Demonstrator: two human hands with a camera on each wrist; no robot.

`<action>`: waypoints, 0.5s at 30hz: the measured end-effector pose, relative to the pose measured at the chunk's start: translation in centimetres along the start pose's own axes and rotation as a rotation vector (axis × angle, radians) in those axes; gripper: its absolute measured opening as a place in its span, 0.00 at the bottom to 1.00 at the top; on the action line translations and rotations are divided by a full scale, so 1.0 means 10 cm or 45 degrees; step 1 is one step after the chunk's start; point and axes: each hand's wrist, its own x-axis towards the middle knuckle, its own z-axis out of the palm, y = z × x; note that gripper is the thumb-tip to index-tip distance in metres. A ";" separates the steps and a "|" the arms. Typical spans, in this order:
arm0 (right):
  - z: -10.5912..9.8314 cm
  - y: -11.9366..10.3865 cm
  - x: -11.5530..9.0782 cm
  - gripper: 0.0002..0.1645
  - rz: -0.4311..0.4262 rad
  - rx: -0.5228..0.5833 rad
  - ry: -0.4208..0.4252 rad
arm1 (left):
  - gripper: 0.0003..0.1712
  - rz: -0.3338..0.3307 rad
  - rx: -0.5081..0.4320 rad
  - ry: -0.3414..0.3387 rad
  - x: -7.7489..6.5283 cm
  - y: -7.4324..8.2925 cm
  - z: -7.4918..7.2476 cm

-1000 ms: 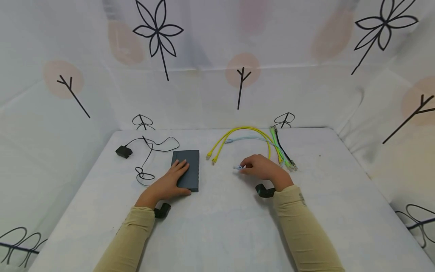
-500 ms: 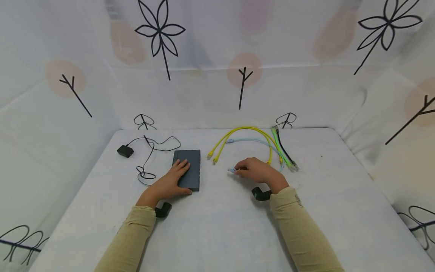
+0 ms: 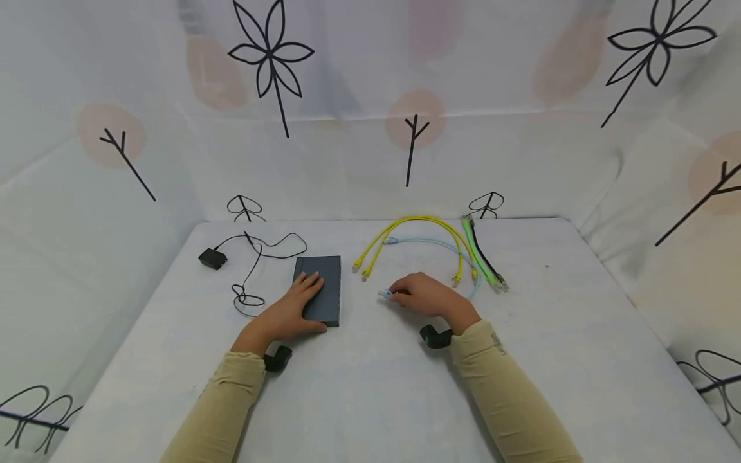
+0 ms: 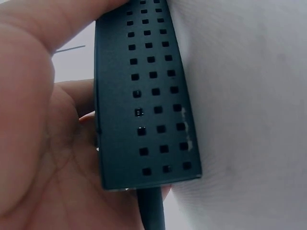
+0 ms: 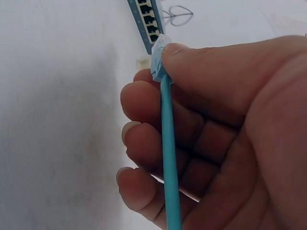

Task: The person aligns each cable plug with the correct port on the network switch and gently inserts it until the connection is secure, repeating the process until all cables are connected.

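Note:
A dark grey network switch [image 3: 327, 292] lies flat on the white table, left of centre. My left hand [image 3: 285, 314] holds it, fingers spread over its top and thumb along its near edge. Up close in the left wrist view, its side panel [image 4: 153, 103] shows rows of square vents, with a black cord below. My right hand [image 3: 428, 296] pinches the plug [image 5: 160, 62] of a light blue Ethernet cable between thumb and forefinger. The cable [image 5: 170, 143] runs back across the curled fingers. The plug points toward the switch's row of ports [image 5: 149, 21], a short gap away.
Two yellow Ethernet cables [image 3: 417, 217] curve at the back, with the blue cable's far end [image 3: 391, 240] beside them. A green cable [image 3: 476, 247] and a black cable [image 3: 484, 252] lie to their right. At left rests a black power adapter [image 3: 212, 258] with its cord [image 3: 255, 257].
My right hand has moved left and slightly nearer, bringing the blue Ethernet cable's plug closer to the switch. My left hand and the switch stay in place.

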 end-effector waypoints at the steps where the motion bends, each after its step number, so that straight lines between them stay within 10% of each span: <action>1: 0.01 -0.01 0.00 0.19 -0.011 -0.006 0.003 | 0.58 0.001 0.001 0.000 0.00 0.00 0.00; 15: 0.15 -0.17 0.06 0.16 -0.109 -0.058 -0.013 | 0.59 -0.012 -0.004 -0.013 -0.02 0.05 0.00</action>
